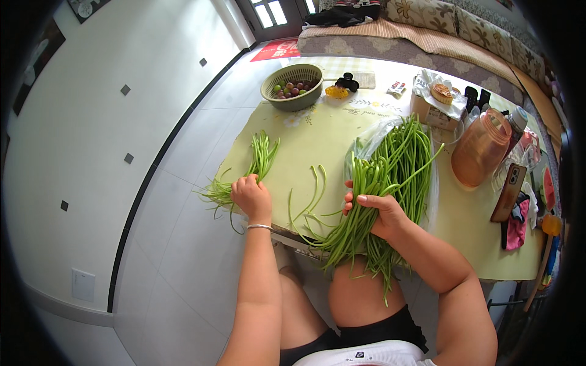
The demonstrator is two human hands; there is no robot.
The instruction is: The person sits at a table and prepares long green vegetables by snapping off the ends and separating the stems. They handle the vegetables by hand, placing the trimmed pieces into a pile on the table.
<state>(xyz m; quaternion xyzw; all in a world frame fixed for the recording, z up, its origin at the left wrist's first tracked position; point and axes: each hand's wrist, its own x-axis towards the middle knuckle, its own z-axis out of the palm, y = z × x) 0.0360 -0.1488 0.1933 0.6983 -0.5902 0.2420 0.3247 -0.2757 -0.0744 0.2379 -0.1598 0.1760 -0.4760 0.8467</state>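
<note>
My left hand (251, 196), with a bangle at the wrist, is closed on a small bunch of garlic scapes (264, 155) at the table's left edge. Their thin, curly ends spread out beside and below the fist. My right hand (386, 215) grips a thick bunch of garlic scapes (367, 183), thumb across the front; its thin ends droop past the table's near edge over my thigh. Behind that hand lies a large heap of scapes (412, 152) on a clear plastic bag (366, 141). A few loose scapes (316, 190) rest between my hands.
On the table (293, 146) are a green colander (292, 102) of grapes, a black hair claw (347, 82), a box (430, 111) with a pastry (441, 93), an orange-pink jug (481, 148), a bottle (517, 119) and a phone (508, 192). A sofa (421, 52) stands behind.
</note>
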